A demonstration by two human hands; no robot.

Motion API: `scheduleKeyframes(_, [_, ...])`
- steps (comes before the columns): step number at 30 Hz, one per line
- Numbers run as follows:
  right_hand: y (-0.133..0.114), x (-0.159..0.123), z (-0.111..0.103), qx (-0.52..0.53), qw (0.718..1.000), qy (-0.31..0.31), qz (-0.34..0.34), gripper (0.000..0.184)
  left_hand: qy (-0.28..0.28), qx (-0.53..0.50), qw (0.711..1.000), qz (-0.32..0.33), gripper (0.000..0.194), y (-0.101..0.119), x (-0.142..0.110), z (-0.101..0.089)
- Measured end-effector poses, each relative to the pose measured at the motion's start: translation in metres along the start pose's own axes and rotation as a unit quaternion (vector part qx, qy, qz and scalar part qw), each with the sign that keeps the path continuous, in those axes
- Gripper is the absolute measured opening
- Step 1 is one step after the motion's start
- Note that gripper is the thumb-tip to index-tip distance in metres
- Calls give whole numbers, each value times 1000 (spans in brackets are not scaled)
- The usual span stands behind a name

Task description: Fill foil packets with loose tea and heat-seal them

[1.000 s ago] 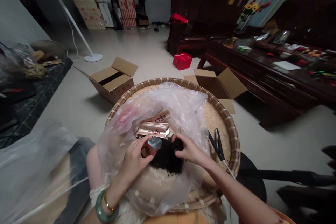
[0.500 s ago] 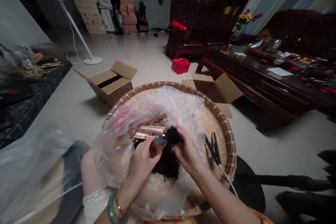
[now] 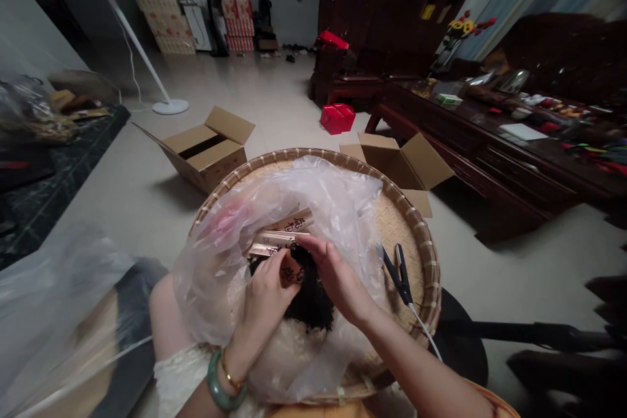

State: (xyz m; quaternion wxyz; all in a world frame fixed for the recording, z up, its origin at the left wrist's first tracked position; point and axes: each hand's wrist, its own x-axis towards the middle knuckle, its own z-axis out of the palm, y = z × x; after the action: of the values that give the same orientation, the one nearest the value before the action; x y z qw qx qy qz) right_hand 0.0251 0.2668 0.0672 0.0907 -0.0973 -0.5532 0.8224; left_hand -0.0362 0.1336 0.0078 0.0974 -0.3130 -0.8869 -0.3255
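Observation:
A round woven basket tray rests on my lap, holding a clear plastic bag with a heap of dark loose leaves and a stack of small printed pouches. My left hand is closed around one small pouch held over the leaves. My right hand is over the pouch's mouth, fingers pinched together on some dark leaves. A green bangle sits on my left wrist.
Black scissors lie on the tray's right side. Two open cardboard boxes stand on the floor beyond. A standing fan is at the left, a dark wooden table at the right, a red box behind.
My right hand lifted a pinch of dark leaves from the heap and brought it to the pouch. My left hand turned the pouch slightly toward it.

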Motion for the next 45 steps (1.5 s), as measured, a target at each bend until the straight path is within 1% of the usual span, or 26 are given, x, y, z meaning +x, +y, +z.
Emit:
scheduleKeyframes(3, [-8,-1,-7,19,999,-5,30,52,-1,-5,1000,-5,56,-2,0,0])
scheduleKeyframes(5, [-11,0,-17,4,1000,24,17,42,6,-14,1000,-7,55,-3,0,-2])
scheduleKeyframes(7, [-9,1,-29,-89,995,39,-1,33,17,-26,999,-6,50,-4,1,-5])
scheduleKeyframes(8, [-6,1,-35,-175,984,18,-3,29,21,-32,999,-4,48,-5,1,-6])
scheduleKeyframes(9, [-1,0,-40,-280,960,-23,0,29,22,-39,999,-3,45,-6,1,-8])
scheduleKeyframes(10, [5,-2,-44,-388,918,-75,9,34,21,-45,999,0,44,-7,1,-10])
scheduleKeyframes(12, [18,-7,-45,-568,806,-164,29,59,14,-54,998,6,42,-9,1,-13])
scheduleKeyframes(13, [24,-10,-42,-629,753,-190,39,73,10,-57,998,10,42,-9,0,-14])
scheduleKeyframes(14, [30,-12,-39,-673,710,-201,47,80,6,-59,998,12,41,-10,0,-15])
scheduleKeyframes(15, [34,-14,-35,-703,678,-205,55,77,2,-62,998,13,41,-10,-1,-15])
scheduleKeyframes(16, [38,-15,-32,-722,657,-209,58,67,-1,-65,998,14,42,-10,-1,-16])
scheduleKeyframes(17, [41,-15,-30,-730,647,-213,58,54,-3,-69,998,15,42,-11,-1,-16])
scheduleKeyframes(18, [43,-14,-30,-729,648,-213,57,42,-2,-72,997,15,43,-11,-1,-16])
scheduleKeyframes(19, [44,-13,-32,-719,661,-208,53,35,1,-75,997,15,43,-11,-1,-16])
scheduleKeyframes(20, [44,-12,-35,-701,683,-200,46,31,4,-76,997,14,44,-12,-2,-16])
scheduleKeyframes(24, [31,-6,-54,-569,811,-136,-11,22,-1,-72,997,14,46,-12,-1,-16])
scheduleKeyframes(25, [22,-4,-56,-537,835,-116,-29,19,-3,-71,997,15,47,-12,-1,-16])
scheduleKeyframes(27, [-1,-2,-54,-489,867,-78,-62,12,-5,-71,997,19,47,-11,-1,-15])
scheduleKeyframes(30, [-36,3,-38,-454,883,-46,-110,8,-6,-70,997,26,47,-8,0,-13])
scheduleKeyframes(32, [-51,6,-23,-453,881,-55,-124,10,0,-69,997,30,46,-6,1,-11])
scheduleKeyframes(35, [-57,9,-6,-444,884,-94,-114,21,9,-69,997,29,44,-5,0,-9])
scheduleKeyframes(38, [-56,4,-2,-398,907,-89,-102,28,5,-66,998,17,45,-6,0,-7])
scheduleKeyframes(40, [-59,-6,-9,-380,918,-59,-95,26,-6,-68,998,6,47,-7,0,-7])
scheduleKeyframes(42, [-64,-23,-29,-364,929,-25,-65,23,-14,-73,997,0,46,-7,2,-6])
scheduleKeyframes(44, [-65,-49,-64,-324,945,51,-22,22,-5,-81,997,-3,45,-7,3,-7])
scheduleKeyframes(45, [-63,-65,-85,-288,949,130,-7,21,2,-87,996,-5,44,-7,4,-7])
